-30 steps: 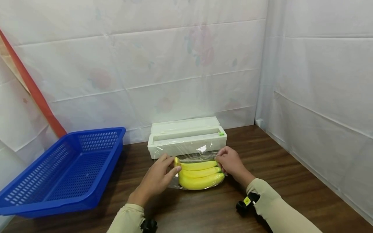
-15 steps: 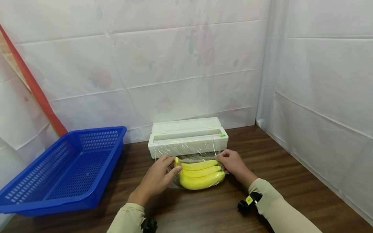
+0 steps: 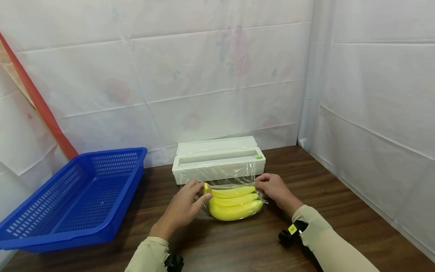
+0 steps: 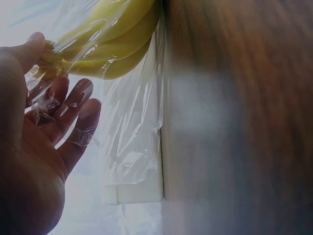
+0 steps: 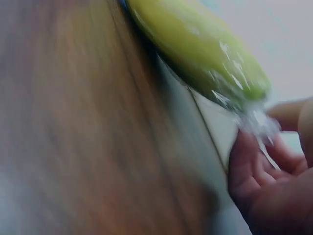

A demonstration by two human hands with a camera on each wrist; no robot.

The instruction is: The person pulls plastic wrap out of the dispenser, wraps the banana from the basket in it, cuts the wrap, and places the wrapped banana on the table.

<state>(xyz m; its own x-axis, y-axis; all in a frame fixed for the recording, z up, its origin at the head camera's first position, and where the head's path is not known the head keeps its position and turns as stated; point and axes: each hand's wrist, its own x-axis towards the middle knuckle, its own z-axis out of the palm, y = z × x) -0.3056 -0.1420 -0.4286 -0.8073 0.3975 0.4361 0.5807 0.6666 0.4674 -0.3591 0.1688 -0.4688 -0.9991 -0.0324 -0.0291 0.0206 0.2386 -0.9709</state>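
A bunch of yellow bananas (image 3: 234,207) with green tips lies wrapped in clear cling film (image 4: 129,147), which stretches back to the white box. My left hand (image 3: 185,202) holds the stem end, thumb on one side and fingers on the other, with film over the fingers in the left wrist view. At the tip end, my right hand (image 3: 276,190) pinches the gathered edge of the film. In the right wrist view that film bunches into a crumpled twist (image 5: 259,122) at the banana tip, right at the fingers.
The white cling film box (image 3: 219,170) stands behind the bananas, its lid raised and a green piece (image 3: 259,156) at its right end. A blue slotted basket (image 3: 102,223) sits on the left. White sheeting (image 3: 190,83) hangs behind the wooden table (image 3: 343,211).
My right hand has shifted slightly right and away from the banana tips, drawing the film edge outward. The left hand stays at the stem.
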